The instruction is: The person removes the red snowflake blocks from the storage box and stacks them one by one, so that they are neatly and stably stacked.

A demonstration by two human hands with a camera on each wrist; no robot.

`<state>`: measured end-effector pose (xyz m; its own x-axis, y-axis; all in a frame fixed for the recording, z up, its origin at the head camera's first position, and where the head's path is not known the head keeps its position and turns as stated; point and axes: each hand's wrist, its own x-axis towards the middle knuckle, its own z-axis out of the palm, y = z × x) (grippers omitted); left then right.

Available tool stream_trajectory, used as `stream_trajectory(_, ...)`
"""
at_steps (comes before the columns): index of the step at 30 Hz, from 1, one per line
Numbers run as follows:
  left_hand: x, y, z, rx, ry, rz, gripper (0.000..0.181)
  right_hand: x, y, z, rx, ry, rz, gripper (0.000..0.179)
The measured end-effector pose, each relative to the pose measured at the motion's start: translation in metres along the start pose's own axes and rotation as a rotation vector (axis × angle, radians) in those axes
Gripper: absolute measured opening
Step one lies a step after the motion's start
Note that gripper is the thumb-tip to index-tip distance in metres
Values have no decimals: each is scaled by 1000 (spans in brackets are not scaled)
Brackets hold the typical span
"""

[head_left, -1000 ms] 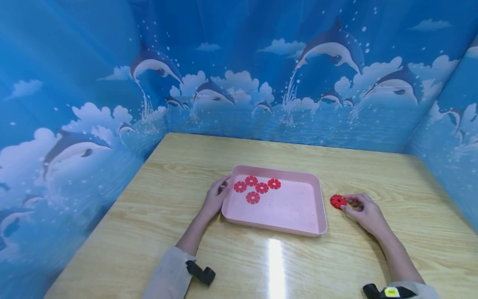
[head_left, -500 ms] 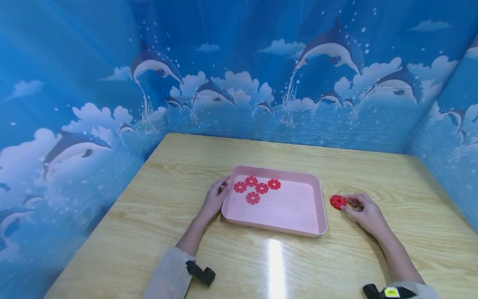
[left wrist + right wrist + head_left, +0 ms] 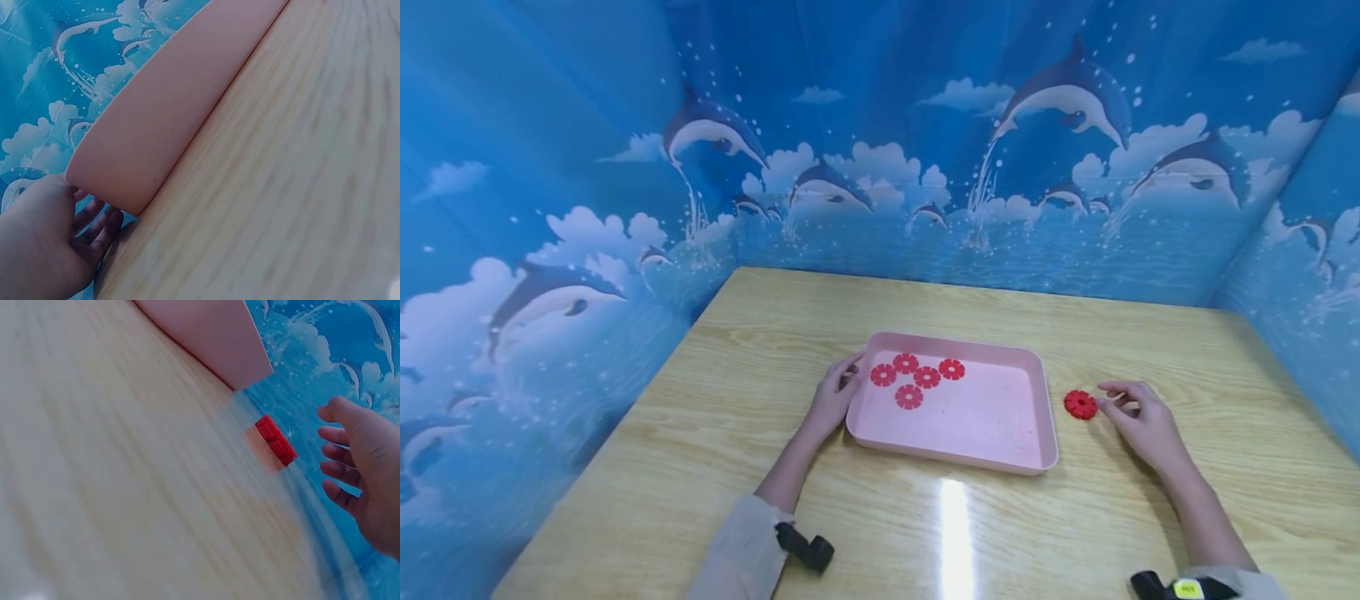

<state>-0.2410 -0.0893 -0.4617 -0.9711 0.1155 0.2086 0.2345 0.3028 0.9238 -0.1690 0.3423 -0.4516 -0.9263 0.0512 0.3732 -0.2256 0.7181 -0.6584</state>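
Note:
My left hand (image 3: 832, 396) rests against the left wall of a shallow pink tray (image 3: 955, 465), fingers loosely bent at its outer side. In the left wrist view, the fingers (image 3: 94, 215) meet the tray's corner (image 3: 125, 181). Several flat red notched discs (image 3: 908, 397) lie in the tray's left half. On the table right of the tray sits a small stack of the same red notched discs (image 3: 1080, 405), seen edge-on as a thick red block (image 3: 276, 440) in the right wrist view. My right hand (image 3: 1146, 425) is just right of it, fingers apart and holding nothing.
The wood-grain table (image 3: 775, 308) bears a bright light reflection (image 3: 955, 533) in front of the tray. A blue curtain (image 3: 880, 125) printed with dolphins stands behind and at both sides. Black wrist cameras (image 3: 805, 547) are strapped on both sleeves.
My right hand has let go of the stack of red discs and drawn slightly back to the right. The stack stays on the table; my left hand and the tray have hardly moved.

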Motion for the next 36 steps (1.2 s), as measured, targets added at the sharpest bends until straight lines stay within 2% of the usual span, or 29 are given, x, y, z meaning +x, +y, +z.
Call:
stream_trajectory(4, 1, -1, -1, -16, -6, -12, 39, 3, -17, -3, 18, -5, -20, 26)
stream_trajectory(10, 0, 0, -1, -1, -2, -24, 39, 10, -57, -2, 0, -41, -41, 26)
stream_trajectory(16, 0, 1, -1, -5, -8, -34, 40, 21, -88, 14, -6, -106, -68, 24)
stream_trajectory(21, 0, 1, -2, -14, -11, -31, 40, 31, -109, 35, -3, -174, -42, 27)
stream_trajectory(23, -1, 0, -2, -16, -10, -26, 40, 35, -115, 46, -5, -200, -27, 28)
stream_trajectory(24, -3, 6, -3, -15, -9, -29, 39, 38, -117, 51, -6, -213, -24, 29)
stream_trajectory(30, -3, 4, -4, -9, 1, -26, 39, 53, -122, 83, -2, -264, -55, 29)
stream_trajectory(31, -1, -2, -3, -9, 2, -19, 39, 55, -123, 87, 2, -273, -60, 29)
stream_trajectory(32, -1, -2, -3, -9, 2, -14, 39, 57, -123, 91, 6, -286, -59, 30)
stream_trajectory(36, -1, 0, -1, -14, -5, -16, 39, 60, -122, 102, 29, -329, -11, 33)
